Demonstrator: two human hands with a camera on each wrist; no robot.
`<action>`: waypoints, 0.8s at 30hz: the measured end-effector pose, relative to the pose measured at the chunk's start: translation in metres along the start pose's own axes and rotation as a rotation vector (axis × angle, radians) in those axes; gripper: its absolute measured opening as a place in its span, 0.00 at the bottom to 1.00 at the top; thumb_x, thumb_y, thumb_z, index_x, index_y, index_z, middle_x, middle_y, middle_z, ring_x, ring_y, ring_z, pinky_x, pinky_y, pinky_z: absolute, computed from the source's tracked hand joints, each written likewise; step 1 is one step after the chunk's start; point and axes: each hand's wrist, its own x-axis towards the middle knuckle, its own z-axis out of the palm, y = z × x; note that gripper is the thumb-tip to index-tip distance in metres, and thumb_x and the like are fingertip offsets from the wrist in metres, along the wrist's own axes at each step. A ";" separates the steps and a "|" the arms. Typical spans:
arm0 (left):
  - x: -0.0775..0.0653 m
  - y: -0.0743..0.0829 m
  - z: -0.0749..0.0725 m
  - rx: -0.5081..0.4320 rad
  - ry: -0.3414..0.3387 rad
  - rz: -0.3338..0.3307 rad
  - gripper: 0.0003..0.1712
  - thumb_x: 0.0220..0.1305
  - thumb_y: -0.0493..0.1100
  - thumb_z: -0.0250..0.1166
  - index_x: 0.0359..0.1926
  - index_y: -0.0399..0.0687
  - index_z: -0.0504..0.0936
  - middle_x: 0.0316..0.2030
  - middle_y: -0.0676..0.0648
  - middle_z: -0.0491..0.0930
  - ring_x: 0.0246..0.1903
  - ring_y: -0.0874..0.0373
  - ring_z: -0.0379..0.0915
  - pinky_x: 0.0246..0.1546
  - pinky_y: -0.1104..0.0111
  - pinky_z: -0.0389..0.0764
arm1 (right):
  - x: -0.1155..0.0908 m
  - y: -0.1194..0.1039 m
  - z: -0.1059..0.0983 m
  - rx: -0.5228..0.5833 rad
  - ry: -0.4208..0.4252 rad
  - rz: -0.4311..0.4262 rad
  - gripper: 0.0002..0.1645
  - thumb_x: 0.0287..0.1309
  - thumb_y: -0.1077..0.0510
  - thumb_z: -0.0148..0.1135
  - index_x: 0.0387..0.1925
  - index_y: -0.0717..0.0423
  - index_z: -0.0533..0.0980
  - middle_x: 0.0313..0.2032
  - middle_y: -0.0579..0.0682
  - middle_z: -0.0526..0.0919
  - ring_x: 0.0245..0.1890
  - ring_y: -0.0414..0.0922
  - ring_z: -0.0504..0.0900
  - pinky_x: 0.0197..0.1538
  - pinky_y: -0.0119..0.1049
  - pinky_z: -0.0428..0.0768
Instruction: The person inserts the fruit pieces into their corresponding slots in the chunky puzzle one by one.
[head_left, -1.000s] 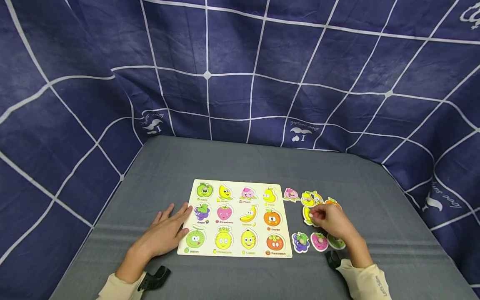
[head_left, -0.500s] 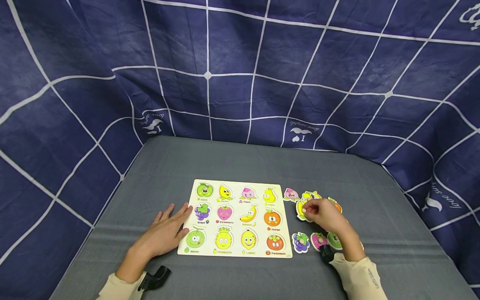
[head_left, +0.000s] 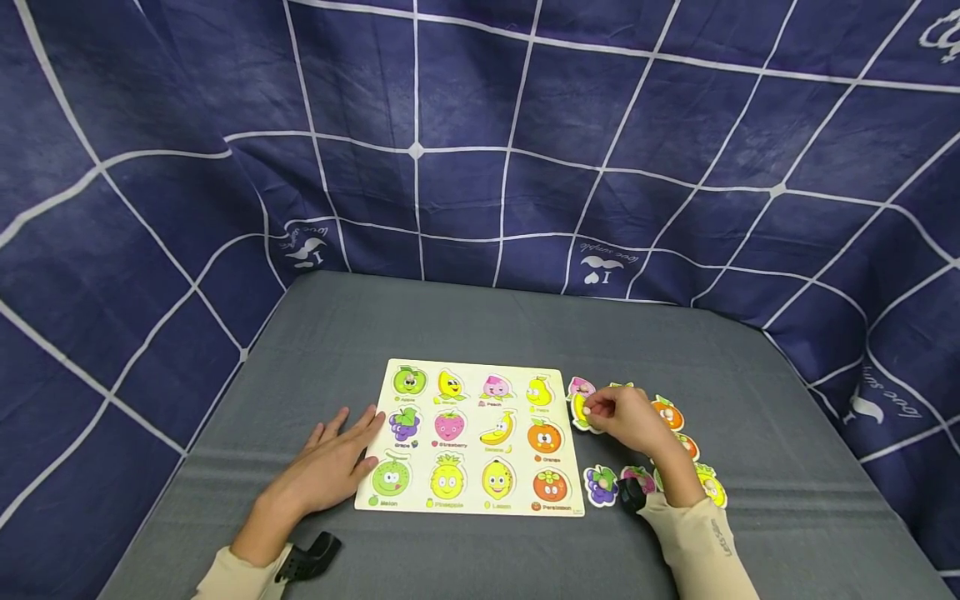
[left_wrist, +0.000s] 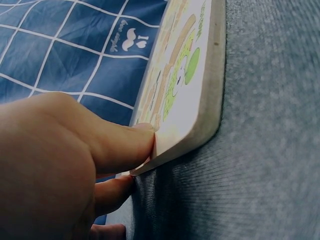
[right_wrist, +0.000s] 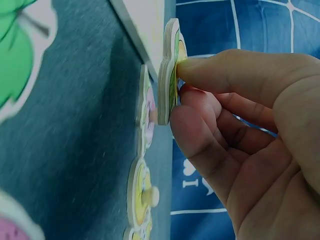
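Observation:
A cream fruit puzzle board [head_left: 474, 457] lies flat on the grey table, with pictures of fruit in rows. My left hand [head_left: 326, 469] rests at its left edge, fingers spread; in the left wrist view the thumb [left_wrist: 117, 142] touches the board near a rounded corner. Just off the board's right edge, my right hand [head_left: 633, 421] pinches a yellow fruit puzzle piece [head_left: 578, 412] by its knob between thumb and fingers. In the right wrist view this piece [right_wrist: 169, 80] is held edge-on, above the table. It partly covers a pink peach piece [head_left: 581, 387] in the head view.
Right of the board lie a grape piece [head_left: 601, 485], a strawberry piece [head_left: 636, 477], an orange piece [head_left: 667, 412], a red-orange piece [head_left: 688, 447] and a yellow piece [head_left: 711, 485]. The right forearm overlaps some pieces. A blue checked curtain [head_left: 465, 200] surrounds the table.
My right hand has moved left with the yellow fruit piece, from among the loose pieces towards the board's right edge. The left hand and the board have stayed put.

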 end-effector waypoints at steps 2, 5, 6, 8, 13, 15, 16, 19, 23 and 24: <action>0.000 0.000 0.000 0.002 0.003 -0.001 0.35 0.69 0.43 0.62 0.73 0.41 0.63 0.72 0.37 0.60 0.70 0.26 0.47 0.61 0.29 0.48 | 0.002 -0.003 0.001 0.000 0.003 -0.003 0.03 0.51 0.67 0.71 0.29 0.59 0.83 0.22 0.42 0.79 0.24 0.36 0.75 0.28 0.29 0.75; 0.000 0.000 0.000 0.005 0.007 0.001 0.35 0.69 0.43 0.62 0.73 0.41 0.63 0.72 0.37 0.60 0.69 0.26 0.47 0.61 0.29 0.48 | 0.005 -0.006 0.002 -0.003 0.003 0.003 0.04 0.51 0.66 0.72 0.29 0.58 0.83 0.22 0.41 0.78 0.23 0.37 0.74 0.28 0.29 0.74; 0.000 0.000 0.000 0.006 0.008 0.002 0.35 0.69 0.43 0.62 0.73 0.41 0.63 0.72 0.37 0.60 0.69 0.26 0.48 0.61 0.29 0.48 | 0.006 -0.007 0.002 -0.005 0.002 0.005 0.04 0.51 0.66 0.72 0.29 0.58 0.83 0.22 0.41 0.78 0.23 0.37 0.74 0.28 0.29 0.74; 0.000 0.000 0.000 0.005 0.007 0.002 0.35 0.69 0.43 0.62 0.73 0.41 0.63 0.72 0.37 0.60 0.69 0.26 0.47 0.61 0.29 0.48 | 0.008 -0.010 0.004 -0.005 -0.001 0.010 0.04 0.51 0.66 0.72 0.29 0.58 0.83 0.21 0.41 0.78 0.23 0.37 0.74 0.28 0.29 0.74; 0.000 0.000 0.000 0.004 0.001 0.000 0.35 0.69 0.43 0.62 0.74 0.41 0.63 0.72 0.38 0.60 0.70 0.26 0.47 0.61 0.30 0.48 | 0.015 -0.014 0.008 0.026 -0.023 -0.004 0.03 0.52 0.67 0.70 0.29 0.60 0.82 0.22 0.42 0.78 0.24 0.38 0.74 0.28 0.29 0.75; 0.000 0.000 0.000 0.003 0.001 -0.001 0.35 0.69 0.43 0.62 0.73 0.41 0.63 0.72 0.38 0.60 0.70 0.26 0.47 0.61 0.30 0.48 | 0.018 -0.016 0.009 0.028 -0.028 -0.013 0.03 0.52 0.67 0.70 0.29 0.60 0.82 0.22 0.43 0.78 0.24 0.38 0.74 0.28 0.29 0.75; 0.000 0.000 0.000 0.003 0.000 -0.001 0.35 0.69 0.43 0.62 0.74 0.41 0.63 0.72 0.38 0.59 0.70 0.26 0.47 0.61 0.30 0.48 | 0.019 -0.017 0.010 0.028 -0.028 -0.015 0.03 0.52 0.67 0.70 0.29 0.60 0.82 0.22 0.43 0.78 0.24 0.38 0.74 0.28 0.29 0.75; 0.000 0.000 0.000 0.003 0.000 -0.002 0.35 0.69 0.43 0.62 0.74 0.41 0.63 0.72 0.38 0.59 0.70 0.26 0.47 0.61 0.30 0.48 | 0.024 -0.022 0.013 0.022 -0.026 -0.020 0.03 0.52 0.67 0.71 0.28 0.58 0.82 0.21 0.42 0.78 0.23 0.37 0.74 0.28 0.29 0.75; 0.000 -0.001 0.000 0.003 0.000 -0.001 0.35 0.69 0.43 0.62 0.74 0.41 0.62 0.72 0.38 0.59 0.70 0.26 0.46 0.61 0.30 0.48 | 0.028 -0.029 0.016 0.022 -0.022 -0.024 0.04 0.51 0.66 0.71 0.28 0.57 0.83 0.21 0.41 0.78 0.23 0.38 0.74 0.28 0.29 0.74; 0.000 -0.001 0.000 0.003 0.000 0.000 0.35 0.69 0.43 0.62 0.74 0.41 0.62 0.72 0.38 0.59 0.70 0.26 0.46 0.61 0.30 0.48 | 0.029 -0.030 0.017 0.021 -0.023 -0.025 0.03 0.51 0.66 0.71 0.28 0.57 0.83 0.21 0.41 0.78 0.23 0.38 0.74 0.28 0.29 0.74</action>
